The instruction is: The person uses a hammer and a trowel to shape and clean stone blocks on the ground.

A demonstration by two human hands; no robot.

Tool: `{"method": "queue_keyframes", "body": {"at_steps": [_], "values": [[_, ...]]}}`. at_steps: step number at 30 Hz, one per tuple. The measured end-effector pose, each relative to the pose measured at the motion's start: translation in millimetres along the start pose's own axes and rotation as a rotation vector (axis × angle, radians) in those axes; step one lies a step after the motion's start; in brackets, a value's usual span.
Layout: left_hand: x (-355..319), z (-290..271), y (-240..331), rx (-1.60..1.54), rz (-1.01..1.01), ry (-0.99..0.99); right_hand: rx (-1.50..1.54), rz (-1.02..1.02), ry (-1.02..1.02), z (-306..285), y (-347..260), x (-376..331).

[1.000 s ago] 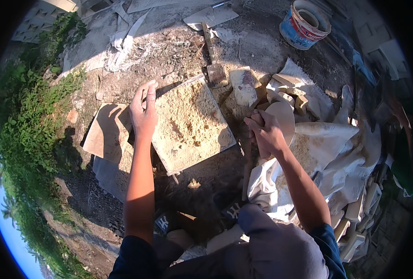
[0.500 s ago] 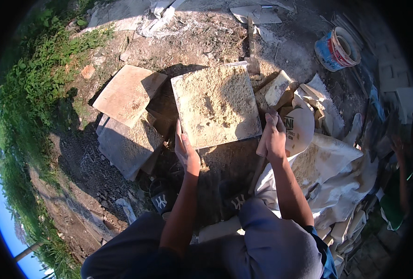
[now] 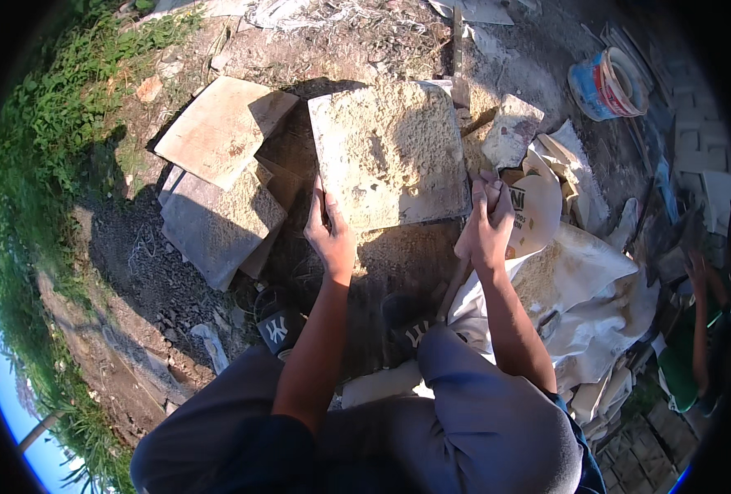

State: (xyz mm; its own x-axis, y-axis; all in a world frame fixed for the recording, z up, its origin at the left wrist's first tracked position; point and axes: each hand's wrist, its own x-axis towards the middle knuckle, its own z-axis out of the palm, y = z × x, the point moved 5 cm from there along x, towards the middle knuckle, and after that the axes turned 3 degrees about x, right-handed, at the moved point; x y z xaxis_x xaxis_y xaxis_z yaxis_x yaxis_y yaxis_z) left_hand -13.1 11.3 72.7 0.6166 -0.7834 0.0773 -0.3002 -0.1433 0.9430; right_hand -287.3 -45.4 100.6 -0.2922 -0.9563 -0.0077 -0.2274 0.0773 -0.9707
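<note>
Square slab: it is lying face up, or being propped, in front of the person's feet; what is bearing it underneath I cannot tell. Its upper face, on the slab (image 3: 390,160), is showing a rough, pitted yellowish crust, with shade falling across the right part.
Left hand: the left hand (image 3: 330,239) is clamping the slab near its lower left corner, fingers wrapping the edge.
Right hand: the right hand (image 3: 491,218) is curling closed around a brownish handle (image 3: 464,244) just beside the slab's lower right corner; what tool the handle is belonging to I cannot tell.
Tiles on the left: a pale tile (image 3: 221,132) is overlapping a greyer tile (image 3: 217,226), both lying near the slab.
Rubble on the right: a broken chunk (image 3: 511,136) is sitting just beside the slab's right edge.
Narrow bar: beyond the slab's upper right corner, a bar (image 3: 458,49) is lying lengthwise away from the person.
Sheeting: a crumpled white sack (image 3: 588,296) is spreading to the right of the right forearm.
Feet: dark footwear (image 3: 277,325) is showing below the slab.
Bucket: a blue, red and white bucket (image 3: 600,90) is standing at the upper right.
Far edges: green plants (image 3: 53,123) are growing along the left; at the far right, a co-worker in green (image 3: 678,370) is reaching out an arm.
</note>
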Motion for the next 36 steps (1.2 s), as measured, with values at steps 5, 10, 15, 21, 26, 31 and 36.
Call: {"method": "queue_keyframes", "body": {"at_steps": [5, 10, 15, 21, 26, 31, 36], "values": [[-82.7, -18.0, 28.8, 0.300, 0.401, 0.248, -0.309, -0.149, -0.056, -52.5, -14.9, -66.7], [-155.0, -2.4, -34.5, 0.165, 0.123, -0.379, -0.372, 0.143, -0.552, -67.0, -7.1, -117.6], [-150.9, -8.8, -42.7, 0.383, 0.277, -0.326, -0.487, 0.002, -0.645, -71.1, -3.3, -129.0], [-141.3, -6.1, -59.2, 0.616, 0.223, -0.279, -0.751, 0.289, -0.881, -54.3, -16.2, -106.2], [-136.1, 7.1, -64.1, 0.638, 0.188, -0.241, -0.870, 0.259, -1.063, -31.2, -6.4, -99.2], [-137.8, 23.0, -70.3, 0.535, 0.206, -0.223, -0.846, 0.257, -0.823, -20.2, -8.8, -94.7], [-144.9, 35.6, -64.8, 0.546, 0.207, -0.263, -0.747, 0.342, -0.925, -14.0, 15.7, -117.1]]}}
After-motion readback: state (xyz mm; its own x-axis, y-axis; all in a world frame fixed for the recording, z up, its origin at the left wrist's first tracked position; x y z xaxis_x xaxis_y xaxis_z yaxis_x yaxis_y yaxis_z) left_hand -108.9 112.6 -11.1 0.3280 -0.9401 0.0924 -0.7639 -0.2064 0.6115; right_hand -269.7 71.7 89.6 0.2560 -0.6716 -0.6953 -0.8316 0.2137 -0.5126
